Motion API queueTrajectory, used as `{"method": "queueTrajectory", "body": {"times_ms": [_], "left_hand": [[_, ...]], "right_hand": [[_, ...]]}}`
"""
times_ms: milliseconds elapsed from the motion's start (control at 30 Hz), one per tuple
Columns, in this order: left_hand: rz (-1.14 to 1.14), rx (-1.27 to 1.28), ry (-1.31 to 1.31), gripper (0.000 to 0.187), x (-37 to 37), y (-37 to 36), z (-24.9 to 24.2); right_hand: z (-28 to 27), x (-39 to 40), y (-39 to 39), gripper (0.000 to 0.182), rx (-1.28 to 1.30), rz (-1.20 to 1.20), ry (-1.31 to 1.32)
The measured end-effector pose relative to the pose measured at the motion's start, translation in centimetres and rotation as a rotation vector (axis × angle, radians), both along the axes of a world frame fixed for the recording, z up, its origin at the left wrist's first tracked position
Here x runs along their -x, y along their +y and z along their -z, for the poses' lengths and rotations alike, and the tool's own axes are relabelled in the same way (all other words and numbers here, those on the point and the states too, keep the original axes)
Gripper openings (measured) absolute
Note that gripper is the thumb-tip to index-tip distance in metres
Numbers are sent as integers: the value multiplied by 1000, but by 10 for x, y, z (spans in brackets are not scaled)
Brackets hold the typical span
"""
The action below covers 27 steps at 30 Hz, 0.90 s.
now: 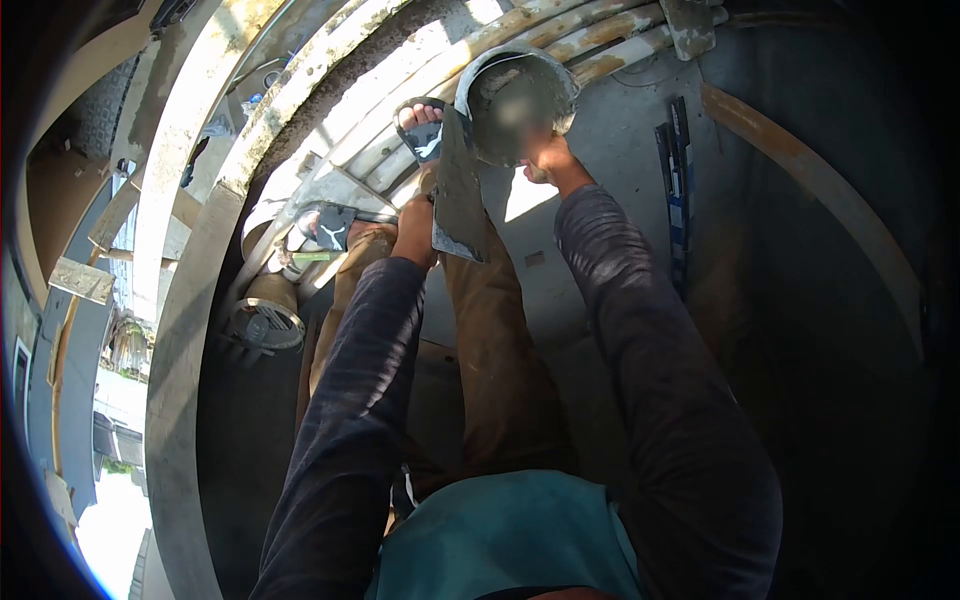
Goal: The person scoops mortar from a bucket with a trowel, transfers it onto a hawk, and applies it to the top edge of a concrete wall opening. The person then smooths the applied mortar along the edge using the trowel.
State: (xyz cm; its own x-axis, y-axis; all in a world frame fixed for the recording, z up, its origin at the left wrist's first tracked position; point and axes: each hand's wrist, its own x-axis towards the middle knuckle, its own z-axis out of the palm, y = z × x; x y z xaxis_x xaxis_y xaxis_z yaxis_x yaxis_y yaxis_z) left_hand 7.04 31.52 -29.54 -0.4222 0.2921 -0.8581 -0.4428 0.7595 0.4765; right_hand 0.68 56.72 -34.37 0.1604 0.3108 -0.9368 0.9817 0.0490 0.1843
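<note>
My left hand [415, 232] is closed at the back of a plastering hawk [460, 195], a flat, grey, mortar-smeared plate tilted steeply on edge. Its handle is hidden. Right of the hawk's upper end stands a round bucket [466, 92] with wet grey mortar [540, 85] inside. At the bucket's near rim my right hand [550, 162] has its fingers curled. What they grip, if anything, cannot be made out, as part of the bucket's inside is blurred.
My sandalled feet [425, 130] rest by long, mortar-stained poles [610, 30]. A blue-and-black level-like bar [677, 190] is to the right, near a curved wooden plank [790, 150]. A pale basket [268, 315] lies left of my legs. Concrete beams [180, 350] edge a drop on the left.
</note>
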Motion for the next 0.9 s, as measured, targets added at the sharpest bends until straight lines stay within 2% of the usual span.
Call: {"method": "queueTrajectory", "body": {"times_ms": [33, 100, 133, 167, 233, 267, 367, 433, 467, 500, 533, 567, 633, 667, 733, 767, 800, 833, 900], "left_hand": [[239, -98, 172, 22, -3, -3, -1], [252, -135, 190, 24, 3, -4, -10], [266, -166, 218, 27, 8, -4, -12], [261, -168, 222, 27, 4, -3, -8], [68, -116, 130, 31, -9, -3, 4], [64, -115, 127, 31, -8, -2, 2], [82, -66, 66, 33, -6, 5, -1], [-25, -30, 13, 32, -10, 5, 4], [-21, -24, 13, 32, -10, -2, 5], [148, -81, 96, 33, -8, -8, 4], [308, -140, 192, 34, -3, -8, 7], [306, -144, 204, 34, -1, -4, 11], [44, 17, -38, 29, -8, 1, 15], [38, 19, -46, 29, -6, 2, 7], [283, -100, 118, 25, 7, 3, -11], [283, -99, 123, 25, -2, 4, 2], [165, -83, 98, 25, -23, 4, 21], [48, -67, 68, 24, -38, 3, 30], [110, -78, 107, 28, -2, 4, -7]], "right_hand": [[13, -11, 6, 36, 1, -2, -6], [53, -42, 45, 36, 237, -527, 53], [51, -37, 56, 39, 360, -605, 13], [28, -21, 47, 39, 356, -610, 13], [-50, 28, 7, 42, 41, -112, 90], [-60, 36, 0, 44, 57, -101, 162], [-29, 17, -10, 44, 98, -202, 110], [5, -14, 2, 43, 153, -263, 125], [31, -46, 23, 42, 197, -531, 333], [38, -63, 35, 41, 225, -796, 541], [22, -38, 36, 32, 309, -715, 308], [-5, -7, 31, 32, 299, -720, 316], [-51, 38, 8, 39, -15, -1424, -64], [-42, 40, 15, 37, -23, -1440, -223], [-29, 28, 31, 37, 2, -1468, -212], [-24, 28, 35, 37, 18, -1501, -186], [-46, 41, 15, 39, 19, -1362, -96], [-42, 29, 12, 39, 27, -1364, -98], [-31, 1, 10, 41, 86, -1304, 164]]}}
